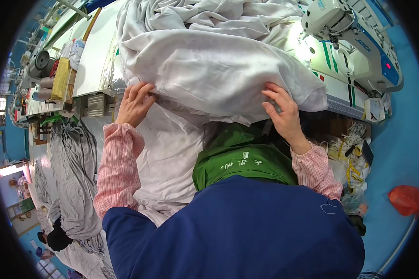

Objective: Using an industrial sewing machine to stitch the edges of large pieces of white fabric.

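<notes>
White cloth: left hand on its near left edge, can't tell if pinching; right hand at its right, thumb and fingers apart.

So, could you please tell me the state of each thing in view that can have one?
White fabric: bunched at the far side, smoother between the hands.
Left hand: fingers bent at the fabric's edge; grip unclear.
Right hand: open, thumb apart from index finger.
Sewing machine: red indicator lit.
Grey fabric: hanging, heavily wrinkled.
Green cloth: creased, over the lap.
</notes>
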{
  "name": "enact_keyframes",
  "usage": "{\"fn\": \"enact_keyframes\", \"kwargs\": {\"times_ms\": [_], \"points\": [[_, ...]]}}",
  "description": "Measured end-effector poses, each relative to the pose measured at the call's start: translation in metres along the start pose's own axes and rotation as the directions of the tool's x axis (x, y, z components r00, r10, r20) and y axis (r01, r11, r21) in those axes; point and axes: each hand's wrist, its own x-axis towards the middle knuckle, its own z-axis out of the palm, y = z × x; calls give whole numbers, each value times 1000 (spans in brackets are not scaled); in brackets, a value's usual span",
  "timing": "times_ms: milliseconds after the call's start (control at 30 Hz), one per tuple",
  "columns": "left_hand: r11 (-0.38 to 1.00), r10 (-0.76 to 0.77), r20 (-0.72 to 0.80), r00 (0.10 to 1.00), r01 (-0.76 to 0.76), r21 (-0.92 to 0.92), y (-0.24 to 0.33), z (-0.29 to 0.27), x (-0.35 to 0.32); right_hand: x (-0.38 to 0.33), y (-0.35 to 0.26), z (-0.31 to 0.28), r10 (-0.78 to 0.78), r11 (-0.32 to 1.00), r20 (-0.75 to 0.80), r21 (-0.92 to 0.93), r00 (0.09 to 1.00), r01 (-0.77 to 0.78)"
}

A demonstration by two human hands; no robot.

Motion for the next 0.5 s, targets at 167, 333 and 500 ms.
{"fn": "enact_keyframes", "kwargs": {"times_ms": [167,333,500], "points": [[969,29,38,999,-19,-248,10,-59,38,1,-2,-8,47,999,24,20,999,-48],[723,79,89,993,4,-690,14,-151,123,9,-4,-33,234,910,183,304,955,-281],[660,132,-98,986,-162,-733,52,-222,234,25,-16,-100,306,805,420,365,854,-468]]}}
